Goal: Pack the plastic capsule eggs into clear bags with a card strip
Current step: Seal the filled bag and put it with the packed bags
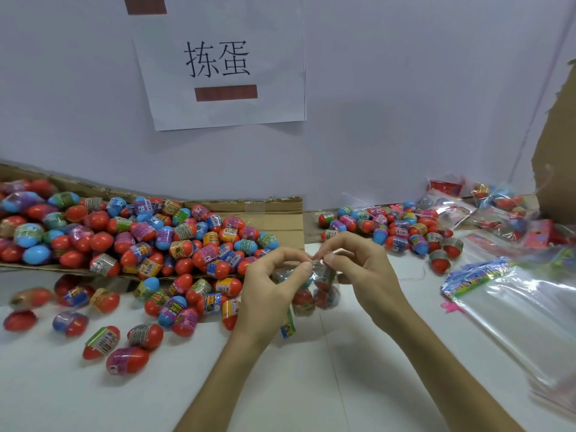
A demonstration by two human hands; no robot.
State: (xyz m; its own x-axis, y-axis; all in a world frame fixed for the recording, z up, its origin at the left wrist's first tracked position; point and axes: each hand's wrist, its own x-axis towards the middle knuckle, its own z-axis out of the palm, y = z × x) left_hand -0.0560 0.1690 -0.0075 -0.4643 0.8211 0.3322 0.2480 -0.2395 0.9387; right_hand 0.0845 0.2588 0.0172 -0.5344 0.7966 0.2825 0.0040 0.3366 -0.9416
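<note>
The clear bag (316,293) is at the centre over the white table (93,400), where the left hand (274,285) and the right hand (358,269) each pinch its gathered mouth between thumb and forefinger, fingertips nearly meeting. Its film looks thin, soft and slippery, while the capsule eggs (304,299) inside are hard, light and apt to roll, so the neck above them is the sensible place to hold. A card strip (288,327) seems to poke out low on the left, though blur hides whether it sits inside the bag.
</note>
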